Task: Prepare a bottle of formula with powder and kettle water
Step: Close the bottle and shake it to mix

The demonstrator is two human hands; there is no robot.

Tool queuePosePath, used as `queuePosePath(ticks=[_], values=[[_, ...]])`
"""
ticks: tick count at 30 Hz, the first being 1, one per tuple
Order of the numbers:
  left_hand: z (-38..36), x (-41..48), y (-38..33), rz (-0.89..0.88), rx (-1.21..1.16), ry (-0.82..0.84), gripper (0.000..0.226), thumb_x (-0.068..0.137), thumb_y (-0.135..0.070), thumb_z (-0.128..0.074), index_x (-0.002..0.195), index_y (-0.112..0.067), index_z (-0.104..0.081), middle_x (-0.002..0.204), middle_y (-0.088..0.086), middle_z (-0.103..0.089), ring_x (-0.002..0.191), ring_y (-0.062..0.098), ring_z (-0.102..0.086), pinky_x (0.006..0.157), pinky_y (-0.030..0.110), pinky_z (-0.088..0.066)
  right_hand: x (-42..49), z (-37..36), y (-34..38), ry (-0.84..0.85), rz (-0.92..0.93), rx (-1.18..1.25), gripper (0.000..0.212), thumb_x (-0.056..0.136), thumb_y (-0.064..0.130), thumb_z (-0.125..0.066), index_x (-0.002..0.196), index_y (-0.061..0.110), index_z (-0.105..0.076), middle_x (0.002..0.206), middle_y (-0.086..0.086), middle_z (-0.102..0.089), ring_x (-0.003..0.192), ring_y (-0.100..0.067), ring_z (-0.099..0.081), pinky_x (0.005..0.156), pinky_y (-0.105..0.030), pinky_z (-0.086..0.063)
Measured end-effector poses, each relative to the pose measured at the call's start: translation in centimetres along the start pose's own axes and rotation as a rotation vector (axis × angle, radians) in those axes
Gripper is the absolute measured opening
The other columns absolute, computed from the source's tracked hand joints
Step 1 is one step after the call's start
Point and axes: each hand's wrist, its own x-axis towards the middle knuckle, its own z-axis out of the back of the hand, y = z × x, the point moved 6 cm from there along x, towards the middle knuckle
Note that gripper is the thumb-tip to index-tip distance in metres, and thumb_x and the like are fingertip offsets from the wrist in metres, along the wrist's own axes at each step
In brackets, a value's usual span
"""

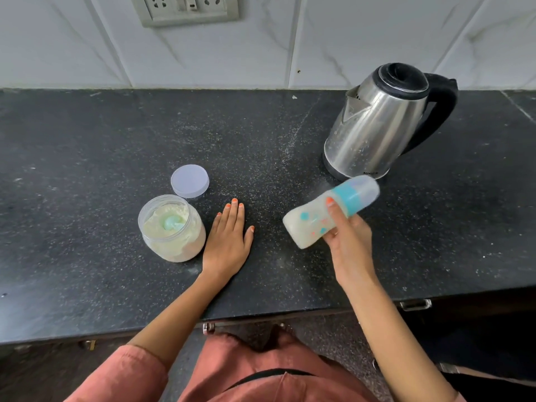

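My right hand (349, 237) grips a baby bottle (311, 223) with a teal collar and clear cap, tilted on its side above the counter and blurred by motion. Milky white liquid fills it. My left hand (229, 242) lies flat and open on the black counter (87, 158), touching nothing but close beside an open clear jar of formula powder (171, 227). A teal scoop (173, 222) lies in the powder. The steel kettle (380, 123) with its black lid and handle stands at the back right, lid down.
The jar's clear lid (190, 181) lies flat behind the jar. A wall socket panel (185, 8) sits on the tiled wall. Powder specks dust the counter. The counter's front edge (261, 314) runs below my arms, with drawer handles under it.
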Motion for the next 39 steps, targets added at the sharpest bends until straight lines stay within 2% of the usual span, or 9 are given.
queuePosePath(ticks=[4,10,16,21,27,29,31,33,39], values=[[-0.1,0.0,0.1,0.004,0.003,0.004,0.057,0.100,-0.036,-0.022,0.149,-0.010,-0.007,0.158,0.005,-0.001,0.146,0.016,0.002,0.115,0.028,0.006,-1.5,-0.8,-1.1,0.165,-0.047,-0.317,0.035,0.052,0.033,-0.075,0.084,0.018,-0.070,0.084,0.005,-0.074,0.087,-0.013,-0.067,0.077,-0.031,-0.056],[0.0,0.0,0.0,0.003,-0.006,0.000,0.057,0.100,-0.037,-0.022,0.149,-0.010,-0.007,0.158,0.004,0.000,0.146,0.015,0.003,0.114,0.027,0.007,0.5,0.6,0.7,-0.085,0.035,0.092,0.011,0.082,0.022,-0.064,0.094,0.020,-0.065,0.096,0.003,-0.071,0.088,-0.009,-0.068,0.069,-0.025,-0.056],[-0.1,0.1,0.1,0.003,0.006,0.003,0.058,0.100,-0.038,-0.021,0.149,-0.011,-0.006,0.158,0.004,0.000,0.145,0.015,0.003,0.114,0.026,0.008,-2.1,-0.4,-1.9,0.189,-0.027,-0.411,0.029,0.060,0.030,-0.075,0.085,0.016,-0.070,0.077,0.006,-0.074,0.076,-0.006,-0.068,0.066,-0.021,-0.055],[-0.2,0.0,0.0,0.000,0.006,-0.006,0.057,0.100,-0.037,-0.022,0.149,-0.010,-0.008,0.158,0.005,-0.002,0.146,0.017,0.001,0.114,0.027,0.007,0.2,1.0,0.2,-0.102,0.008,0.103,0.010,0.083,0.021,-0.064,0.092,0.018,-0.065,0.086,0.006,-0.073,0.079,-0.005,-0.069,0.066,-0.024,-0.057],[-0.3,0.2,0.1,0.005,0.013,0.000,0.057,0.100,-0.036,-0.023,0.149,-0.010,-0.008,0.158,0.005,-0.002,0.146,0.016,0.000,0.114,0.027,0.006,-2.5,0.0,-3.0,0.140,-0.102,-0.377,0.017,0.070,0.016,-0.073,0.086,0.012,-0.069,0.087,-0.004,-0.072,0.083,-0.016,-0.067,0.083,-0.039,-0.053],[-0.2,0.1,0.1,0.005,0.010,-0.004,0.057,0.100,-0.037,-0.023,0.149,-0.010,-0.008,0.158,0.005,-0.002,0.146,0.016,0.001,0.115,0.028,0.005,-1.8,0.3,-2.4,0.092,-0.079,-0.302,0.017,0.075,0.015,-0.071,0.090,0.010,-0.069,0.086,-0.001,-0.073,0.084,-0.014,-0.067,0.078,-0.035,-0.056],[-0.1,0.0,0.1,0.002,0.005,-0.011,0.057,0.100,-0.036,-0.023,0.149,-0.010,-0.009,0.158,0.005,-0.002,0.146,0.017,0.000,0.115,0.028,0.005,-0.6,0.8,-1.0,-0.026,-0.050,-0.036,0.015,0.080,0.018,-0.066,0.094,0.012,-0.068,0.088,0.003,-0.073,0.083,-0.009,-0.068,0.070,-0.027,-0.057],[-0.1,0.0,0.0,-0.001,0.000,-0.009,0.057,0.100,-0.037,-0.023,0.149,-0.010,-0.009,0.158,0.005,-0.002,0.146,0.016,0.001,0.114,0.027,0.006,0.2,1.3,0.0,-0.113,-0.002,0.092,0.013,0.083,0.022,-0.064,0.095,0.017,-0.065,0.095,0.002,-0.072,0.086,-0.008,-0.068,0.073,-0.026,-0.057],[-0.2,0.1,0.1,0.008,0.007,0.005,0.057,0.100,-0.037,-0.022,0.149,-0.010,-0.008,0.158,0.004,-0.001,0.146,0.016,0.001,0.115,0.028,0.004,-1.9,-0.1,-1.5,0.138,-0.067,-0.406,0.014,0.070,0.019,-0.074,0.083,0.016,-0.070,0.085,0.000,-0.073,0.085,-0.016,-0.067,0.081,-0.038,-0.053]])
